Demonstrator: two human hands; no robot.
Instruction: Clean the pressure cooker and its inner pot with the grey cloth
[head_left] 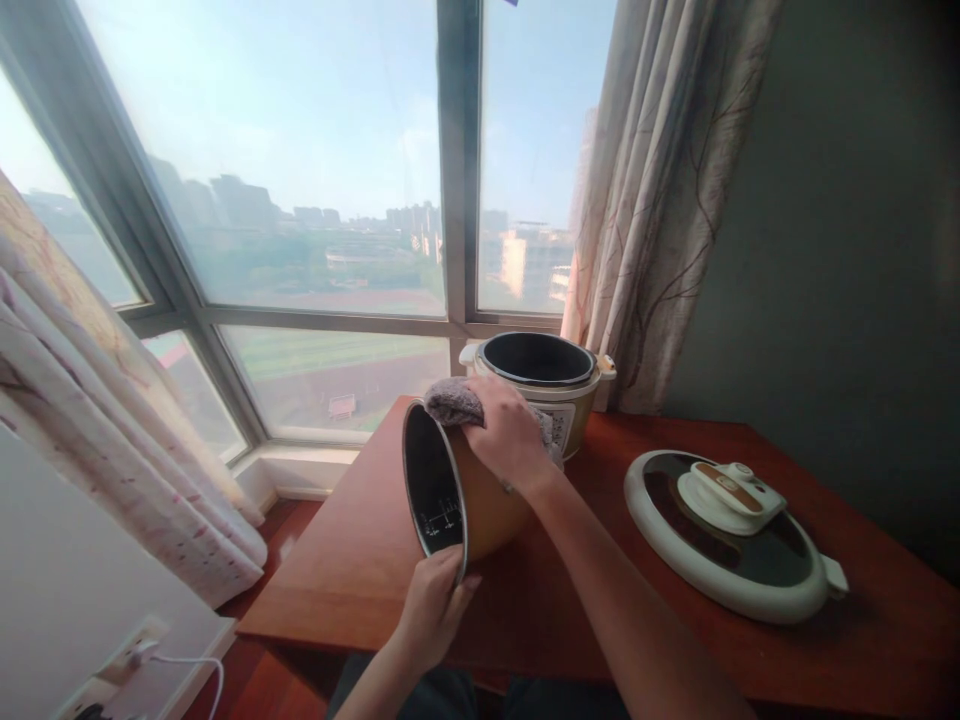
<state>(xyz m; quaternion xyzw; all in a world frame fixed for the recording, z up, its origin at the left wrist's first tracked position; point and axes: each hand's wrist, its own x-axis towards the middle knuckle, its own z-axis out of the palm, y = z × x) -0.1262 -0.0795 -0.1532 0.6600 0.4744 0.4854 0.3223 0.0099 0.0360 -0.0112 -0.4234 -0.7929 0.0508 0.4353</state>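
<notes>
My left hand (433, 597) pinched the tilted pot's (457, 490) rim; right hand (506, 432) pressed a cloth (452, 401) down; a slip, I judged, risked it rolling off the table (360, 560).

Bare brown wooden table (352, 560) left of tilted golden metal inner pot (457, 495). Blocked behind by cream round cooker body (551, 385). Blocked right by round white-rimmed cooker lid (731, 535).

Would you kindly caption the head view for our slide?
Left hand steadies a tilted gold metal inner pot; right hand presses a grey cloth on it.
</notes>
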